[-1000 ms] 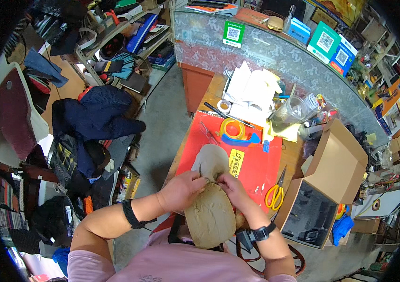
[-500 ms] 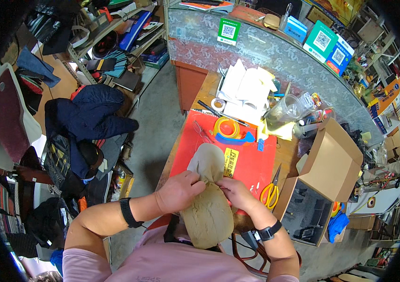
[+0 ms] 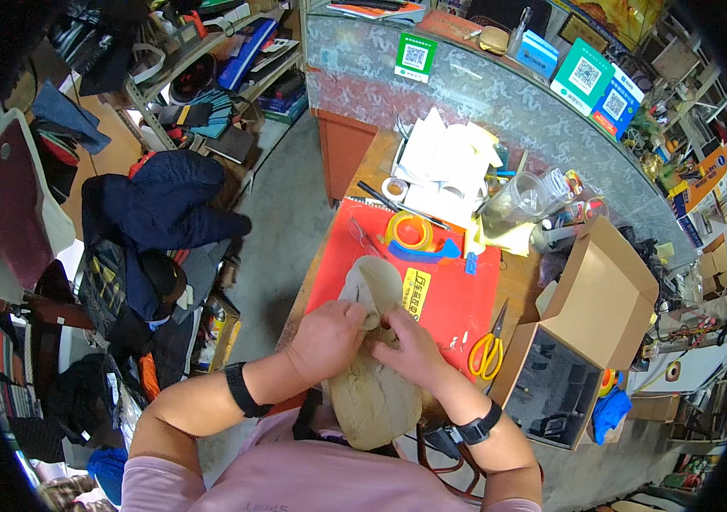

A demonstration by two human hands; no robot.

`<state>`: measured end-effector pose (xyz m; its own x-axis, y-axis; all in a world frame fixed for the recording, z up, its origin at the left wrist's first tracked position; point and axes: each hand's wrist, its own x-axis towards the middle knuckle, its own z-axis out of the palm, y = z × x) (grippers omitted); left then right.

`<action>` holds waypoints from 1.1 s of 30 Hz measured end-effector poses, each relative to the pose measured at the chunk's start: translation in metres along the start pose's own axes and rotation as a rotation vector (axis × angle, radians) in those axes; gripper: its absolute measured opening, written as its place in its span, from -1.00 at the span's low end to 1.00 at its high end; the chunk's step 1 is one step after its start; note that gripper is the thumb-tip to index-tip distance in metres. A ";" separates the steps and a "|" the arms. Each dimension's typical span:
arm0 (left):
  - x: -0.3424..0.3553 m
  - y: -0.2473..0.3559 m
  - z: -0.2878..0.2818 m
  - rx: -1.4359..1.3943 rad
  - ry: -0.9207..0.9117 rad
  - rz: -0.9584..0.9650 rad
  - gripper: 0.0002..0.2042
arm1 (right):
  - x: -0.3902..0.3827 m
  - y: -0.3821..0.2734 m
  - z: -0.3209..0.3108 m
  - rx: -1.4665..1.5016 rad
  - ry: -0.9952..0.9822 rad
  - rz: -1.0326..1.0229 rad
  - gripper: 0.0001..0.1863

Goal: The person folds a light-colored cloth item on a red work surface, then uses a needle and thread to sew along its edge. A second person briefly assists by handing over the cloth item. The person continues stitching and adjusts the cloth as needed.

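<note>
A long khaki piece that looks like cloth or soft leather (image 3: 373, 401) hangs from the desk edge toward my lap. Its pale upper end rests on a red sheet (image 3: 457, 320), folded over with an opening at the top. I cannot make out its exact kind. My left hand (image 3: 327, 340) pinches its left edge at the narrow middle, fingers closed. My right hand (image 3: 412, 348) grips the same place from the right, thumb and fingers pressed together on the material. A yellow label (image 3: 415, 293) lies on the red sheet just beyond the piece.
On the desk are a blue tape dispenser (image 3: 423, 250), eyeglasses (image 3: 365, 237) and white papers (image 3: 440, 162). Yellow-handled scissors (image 3: 486, 352) lie to the right, by an open cardboard box (image 3: 602, 290). A patterned counter (image 3: 466, 94) curves behind; dark clothes (image 3: 163, 205) are piled at left.
The upper end of the piece has folded and tilted left, showing an opening. My right hand has shifted left and turned over the material; both hands are closer together.
</note>
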<state>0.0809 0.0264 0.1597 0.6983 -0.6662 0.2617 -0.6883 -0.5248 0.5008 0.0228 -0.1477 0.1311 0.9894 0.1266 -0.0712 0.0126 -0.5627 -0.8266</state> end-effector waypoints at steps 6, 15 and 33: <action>-0.011 -0.004 -0.006 0.116 0.154 0.143 -0.87 | 0.010 -0.021 0.006 -0.303 -0.003 0.026 -0.65; -0.016 0.003 -0.008 0.160 0.101 0.281 -0.87 | -0.002 -0.034 0.012 -0.505 0.146 0.072 -0.81; -0.024 0.010 0.003 0.078 0.096 0.296 -0.86 | -0.019 -0.027 -0.022 -0.324 0.087 0.097 -0.81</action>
<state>0.0566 0.0351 0.1563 0.4782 -0.7447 0.4655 -0.8748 -0.3572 0.3272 0.0072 -0.1530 0.1669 0.9967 -0.0023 -0.0817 -0.0508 -0.8003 -0.5975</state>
